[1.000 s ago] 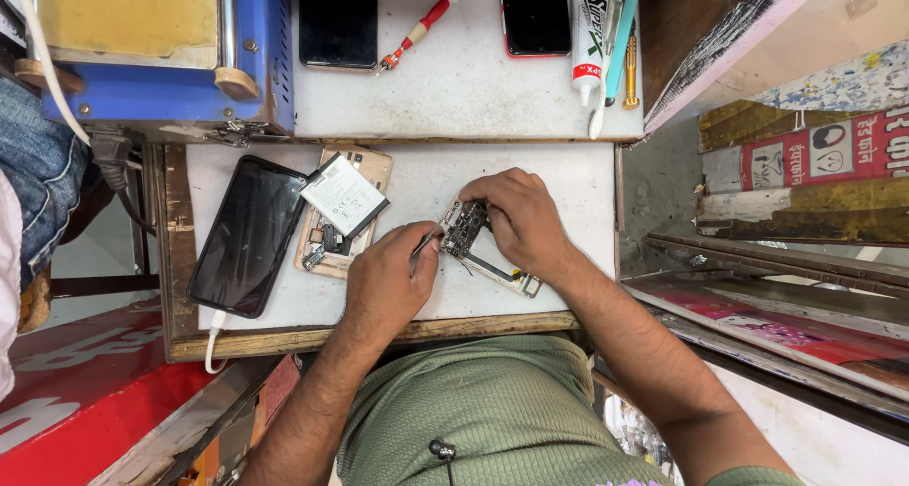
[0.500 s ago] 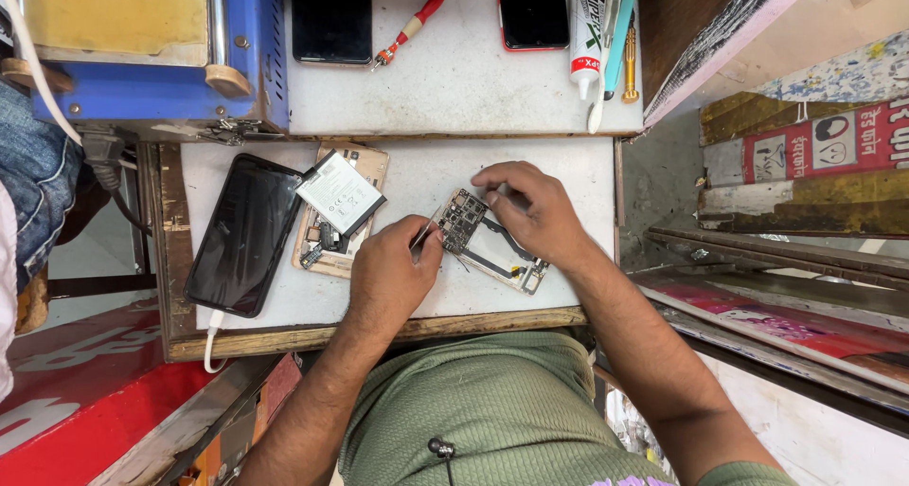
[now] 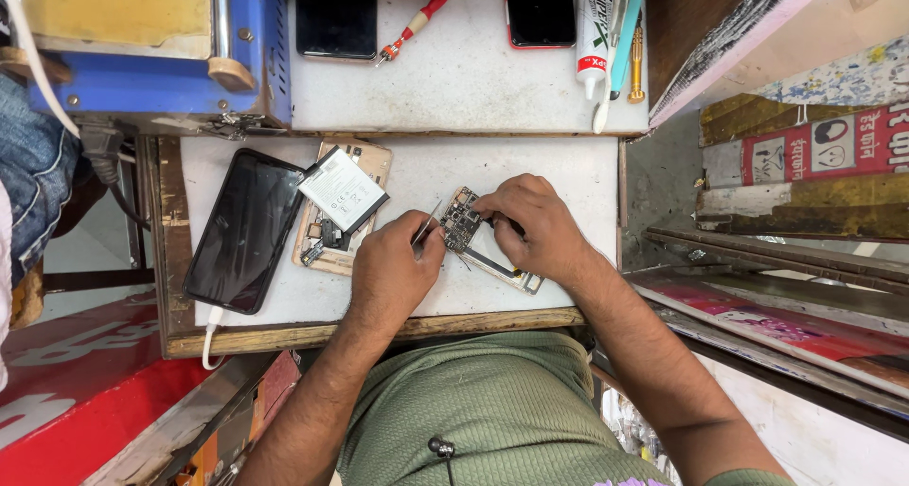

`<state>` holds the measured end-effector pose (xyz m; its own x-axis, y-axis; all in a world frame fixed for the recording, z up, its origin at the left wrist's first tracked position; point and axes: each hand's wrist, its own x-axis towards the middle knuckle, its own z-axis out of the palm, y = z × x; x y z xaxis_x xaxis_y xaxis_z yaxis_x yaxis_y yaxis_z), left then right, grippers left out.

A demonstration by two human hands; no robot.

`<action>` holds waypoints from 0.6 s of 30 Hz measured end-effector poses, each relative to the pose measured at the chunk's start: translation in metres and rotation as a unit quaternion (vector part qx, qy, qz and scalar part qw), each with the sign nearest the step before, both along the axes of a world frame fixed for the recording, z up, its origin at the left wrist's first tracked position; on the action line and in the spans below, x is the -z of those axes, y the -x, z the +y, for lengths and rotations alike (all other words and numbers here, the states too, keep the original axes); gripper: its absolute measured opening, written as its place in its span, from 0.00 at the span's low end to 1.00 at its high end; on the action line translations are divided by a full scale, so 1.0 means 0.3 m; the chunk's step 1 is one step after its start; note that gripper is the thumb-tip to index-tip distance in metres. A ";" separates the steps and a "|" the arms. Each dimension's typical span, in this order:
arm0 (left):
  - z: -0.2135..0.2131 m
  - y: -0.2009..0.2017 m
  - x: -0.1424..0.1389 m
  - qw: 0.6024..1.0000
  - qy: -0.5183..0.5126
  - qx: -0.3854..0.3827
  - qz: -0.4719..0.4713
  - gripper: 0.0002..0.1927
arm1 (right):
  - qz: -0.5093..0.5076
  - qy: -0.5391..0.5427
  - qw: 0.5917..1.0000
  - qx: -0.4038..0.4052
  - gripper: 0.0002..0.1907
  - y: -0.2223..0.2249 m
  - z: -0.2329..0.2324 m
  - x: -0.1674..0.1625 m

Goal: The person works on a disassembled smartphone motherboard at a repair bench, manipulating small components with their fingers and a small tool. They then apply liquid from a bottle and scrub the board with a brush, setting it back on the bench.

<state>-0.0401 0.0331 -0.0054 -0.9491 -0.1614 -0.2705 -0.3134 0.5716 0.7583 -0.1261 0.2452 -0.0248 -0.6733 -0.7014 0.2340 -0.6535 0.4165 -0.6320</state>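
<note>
While the right hand (image 3: pixel 532 223) covers one end of the circuit board (image 3: pixel 461 223), pinching it, the frame (image 3: pixel 500 266) beneath shows only in part. Fingers of the left hand (image 3: pixel 393 270) are closed on thin tweezers (image 3: pixel 425 226) — tip at the board (contact unclear). Both lie near the counter (image 3: pixel 568 169) front edge — bare surface behind. A black phone (image 3: pixel 244 230) lies well to the left.

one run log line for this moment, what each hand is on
left hand: pinches tweezers, tip at circuit board | right hand: steadies circuit board | nearby: black phone, battery
</note>
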 end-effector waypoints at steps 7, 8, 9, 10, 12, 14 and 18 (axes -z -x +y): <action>0.000 0.002 0.002 1.000 -0.003 0.000 0.001 0.10 | 0.022 -0.008 1.000 -0.002 0.24 -0.006 -0.003 -0.006; 0.001 0.003 0.003 1.000 -0.005 -0.002 0.003 0.10 | 0.026 -0.008 1.000 -0.002 0.24 -0.007 -0.004 -0.004; 0.000 0.003 0.003 1.000 -0.007 -0.004 0.005 0.10 | 0.030 -0.007 1.000 -0.001 0.24 -0.007 -0.005 -0.003; 0.000 0.004 0.003 1.000 -0.009 -0.006 0.008 0.10 | 0.035 -0.006 0.999 0.000 0.24 -0.007 -0.004 -0.001; -0.001 0.005 0.002 1.000 -0.009 -0.005 0.002 0.10 | 0.047 -0.003 0.999 0.005 0.23 -0.009 -0.003 0.005; -0.002 0.007 0.001 1.000 -0.009 -0.007 -0.007 0.10 | 0.062 0.006 0.998 0.013 0.22 -0.012 0.000 0.013; -0.008 0.018 -0.002 0.998 -0.025 -0.010 -0.057 0.09 | 0.095 0.006 0.995 0.035 0.18 -0.021 -0.003 0.034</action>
<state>-0.0454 0.0308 -0.0049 -0.9081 -0.1643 -0.3852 -0.4110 0.5263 0.7444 -0.1198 0.2443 -0.0350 -0.6635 -0.6499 0.3707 -0.7313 0.4586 -0.5049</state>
